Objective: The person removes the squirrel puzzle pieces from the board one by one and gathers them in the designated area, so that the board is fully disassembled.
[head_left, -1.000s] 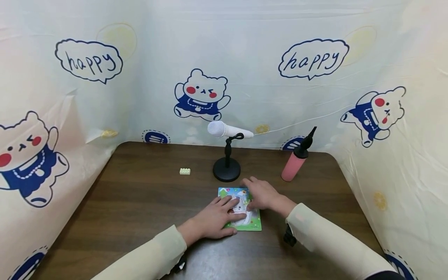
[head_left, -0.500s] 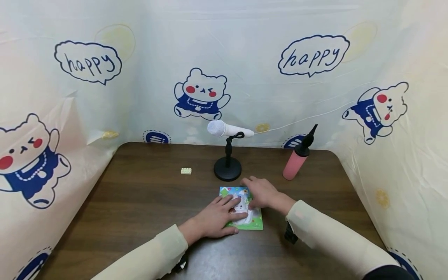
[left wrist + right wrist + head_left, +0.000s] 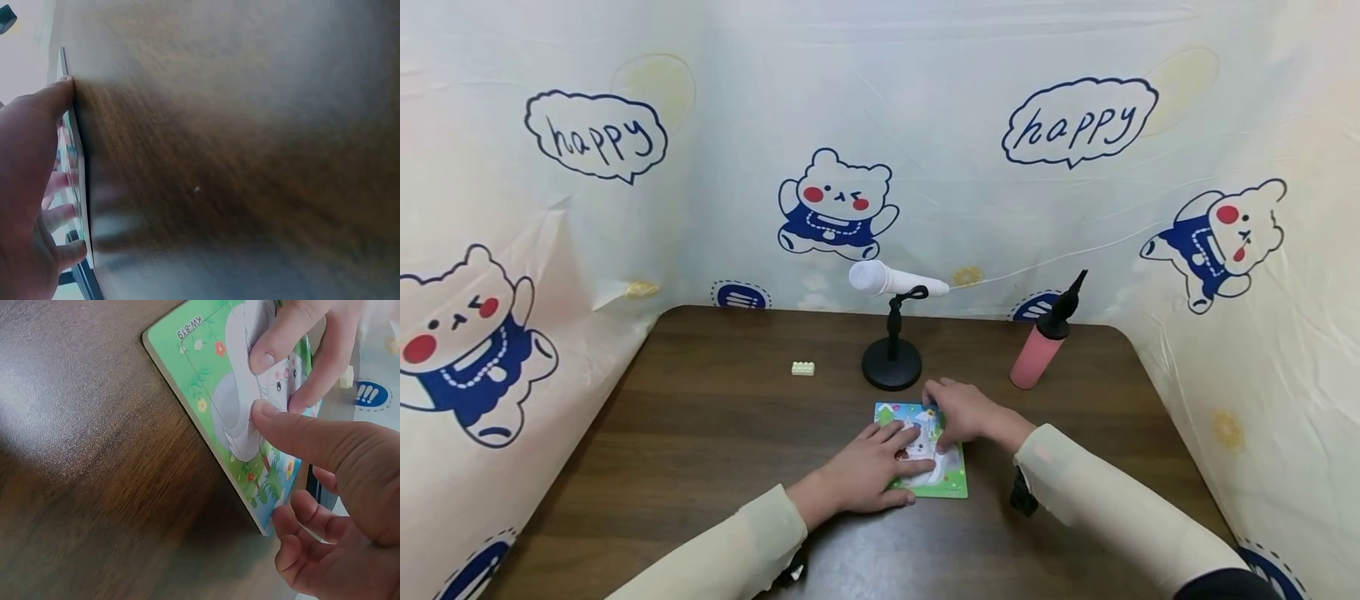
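Observation:
A tray jigsaw puzzle point(image 3: 952, 485) with a white rabbit on a green and blue ground lies on the table in front of me. My left hand point(image 3: 871, 468) presses on it with fingers spread. In the left wrist view, the thumb of that hand point(image 3: 28, 147) touches the puzzle's near edge. My right hand point(image 3: 972, 415) is at the upper right corner. From the right wrist, the puzzle point(image 3: 203, 394) shows "KW-819" in one corner; the right thumb point(image 3: 306, 432) presses on the rabbit picture, while curled fingers point(image 3: 315, 515) rest against the far edge.
Behind the puzzle stands a white microphone point(image 3: 904, 281) on a black stand point(image 3: 891, 364). A pink pump bottle point(image 3: 1033, 357) with black top is at the right. One small pale toy brick point(image 3: 802, 368) lies to the left. A printed curtain point(image 3: 722, 192) surrounds the table point(image 3: 700, 467).
The whole head view has shifted slightly. Both hands keep nearly the same place on the puzzle, and nothing else on the table has visibly moved.

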Demonstrator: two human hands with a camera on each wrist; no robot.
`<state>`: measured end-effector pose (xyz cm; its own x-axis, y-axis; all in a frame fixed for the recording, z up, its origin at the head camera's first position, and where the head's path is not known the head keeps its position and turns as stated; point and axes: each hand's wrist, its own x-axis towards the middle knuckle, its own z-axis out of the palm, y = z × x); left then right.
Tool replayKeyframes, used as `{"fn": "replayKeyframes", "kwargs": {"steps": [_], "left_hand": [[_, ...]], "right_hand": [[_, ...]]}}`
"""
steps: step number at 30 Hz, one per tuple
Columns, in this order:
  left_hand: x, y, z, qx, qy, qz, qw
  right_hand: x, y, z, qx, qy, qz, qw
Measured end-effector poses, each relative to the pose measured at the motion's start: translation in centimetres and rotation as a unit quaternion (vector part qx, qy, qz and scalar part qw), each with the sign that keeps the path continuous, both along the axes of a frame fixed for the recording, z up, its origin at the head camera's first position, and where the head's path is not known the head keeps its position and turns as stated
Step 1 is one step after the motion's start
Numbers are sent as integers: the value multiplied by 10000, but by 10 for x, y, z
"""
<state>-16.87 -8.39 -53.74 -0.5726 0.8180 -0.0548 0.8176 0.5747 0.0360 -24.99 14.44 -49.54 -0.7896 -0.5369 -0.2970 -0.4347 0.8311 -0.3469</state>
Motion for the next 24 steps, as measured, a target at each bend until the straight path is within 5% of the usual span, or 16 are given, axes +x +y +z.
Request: {"fn": "replayKeyframes", "kwargs": {"steps": [16,24], "left_hand": [[1,1,-1,-97,1,68,9999],[1,1,-3,3,-49,56,10000]], "right_hand": [[3,6,1,-273,-124,-32,9995],[4,16,-3,-921,12,-322,9952]]}}
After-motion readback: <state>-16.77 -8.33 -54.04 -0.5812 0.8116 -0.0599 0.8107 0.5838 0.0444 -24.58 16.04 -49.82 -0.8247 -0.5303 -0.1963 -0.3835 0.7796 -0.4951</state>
